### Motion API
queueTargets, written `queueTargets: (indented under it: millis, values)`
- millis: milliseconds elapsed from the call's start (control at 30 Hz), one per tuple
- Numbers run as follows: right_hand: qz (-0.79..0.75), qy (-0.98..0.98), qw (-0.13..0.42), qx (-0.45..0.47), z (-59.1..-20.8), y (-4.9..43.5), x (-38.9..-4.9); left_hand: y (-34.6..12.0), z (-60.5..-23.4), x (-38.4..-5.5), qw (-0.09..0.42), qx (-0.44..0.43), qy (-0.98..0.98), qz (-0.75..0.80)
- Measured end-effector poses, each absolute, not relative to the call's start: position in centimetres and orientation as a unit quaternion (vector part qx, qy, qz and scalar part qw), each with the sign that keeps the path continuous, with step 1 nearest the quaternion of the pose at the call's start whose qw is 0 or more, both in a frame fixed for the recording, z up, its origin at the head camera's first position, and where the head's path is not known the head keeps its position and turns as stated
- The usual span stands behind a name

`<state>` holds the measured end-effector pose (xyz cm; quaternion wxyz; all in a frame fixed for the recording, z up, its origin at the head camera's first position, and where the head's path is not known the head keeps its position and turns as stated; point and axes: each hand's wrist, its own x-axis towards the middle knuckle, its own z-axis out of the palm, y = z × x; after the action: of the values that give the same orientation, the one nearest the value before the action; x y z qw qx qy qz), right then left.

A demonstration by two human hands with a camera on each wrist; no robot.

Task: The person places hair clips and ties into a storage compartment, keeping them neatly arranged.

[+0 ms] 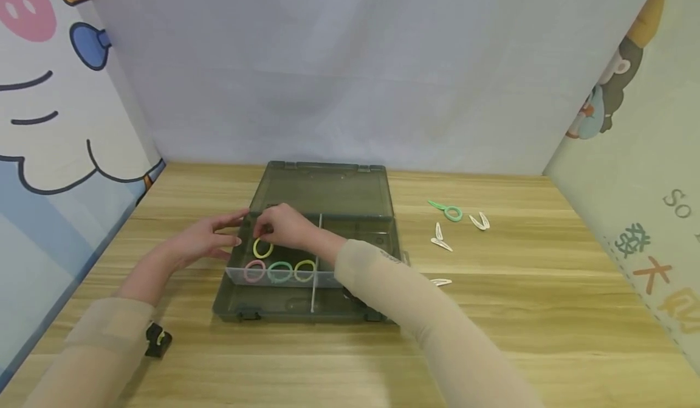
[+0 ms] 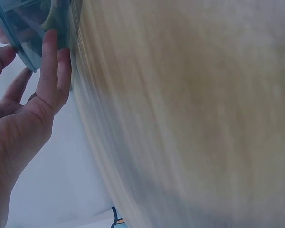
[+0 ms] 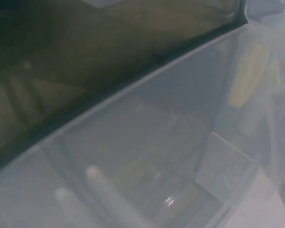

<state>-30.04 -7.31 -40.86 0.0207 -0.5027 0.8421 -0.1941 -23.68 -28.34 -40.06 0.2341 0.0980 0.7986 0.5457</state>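
A grey see-through plastic box [image 1: 303, 304] stands on the table with its lid [image 1: 328, 192] raised at the back. White dividers part its inside. My right hand [image 1: 284, 225] reaches into the left compartment, its fingertips pinching the upper edge of a yellow hair tie [image 1: 263, 248]. Just in front are a pink hair tie [image 1: 254, 271], a teal hair tie [image 1: 279, 272] and another yellow hair tie [image 1: 305, 270]. My left hand [image 1: 205, 238] is at the box's left side. In the left wrist view its loosely spread fingers [image 2: 48, 71] touch the box's edge. The right wrist view shows only blurred plastic walls.
Right of the box lie a green scissor-shaped clip [image 1: 445, 210] and several white snap hair clips [image 1: 440, 245]. A small black object [image 1: 158, 340] is beside the left sleeve. A white cloth [image 1: 350, 73] hangs behind the wooden table [image 1: 519, 335], with printed panels at both sides.
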Motion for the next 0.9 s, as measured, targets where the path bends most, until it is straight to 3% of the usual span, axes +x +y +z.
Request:
queueTargets:
  millis: [433, 900]
  values:
    - [-0.226, 0.843, 0.068, -0.483, -40.6, -7.1, -30.0, -28.5, -40.1, -23.8, 0.236, 0.090, 0.805, 0.538]
    - [-0.289, 0.822, 0.115, -0.478, -37.2, -5.0, -29.7, -28.8, -40.3, -24.0, 0.238, 0.090, 0.804, 0.538]
